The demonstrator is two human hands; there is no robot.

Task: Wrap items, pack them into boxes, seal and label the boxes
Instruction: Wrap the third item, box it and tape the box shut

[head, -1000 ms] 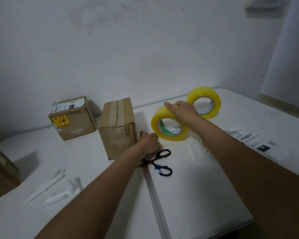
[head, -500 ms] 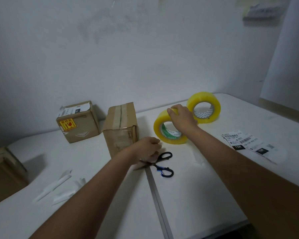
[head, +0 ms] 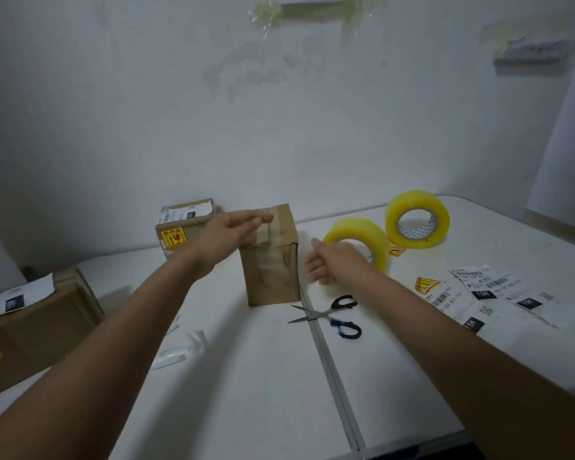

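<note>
The brown box [head: 273,260] stands in the middle of the white table [head: 263,393], right in front of me. It is taller than it is wide, so its long side goes up and down. Clear tape runs over its top and down its front.

My left hand [head: 231,232] is at the top of the box on its left side. The fingers are straight and flat, and they reach over the taped top. I think they touch it, but I cannot be sure. My right hand [head: 329,262] is just beside the box on its right. It holds nothing, and its fingers are a little bent. The box is between my two hands, and the left one is nearer. I think I am about to take hold of the box to turn it or move it.

The box is shut, so I cannot see what is inside.

Scissors [head: 329,315] lie near the box, open, just under my right arm. One yellow tape roll [head: 359,240] stands behind my right hand, and a second tape roll [head: 417,219] stands farther back. Paper labels [head: 488,293] lie to the right. A box with a label [head: 183,227] sits behind my left hand. A bigger box [head: 30,327] is at the far left.
</note>
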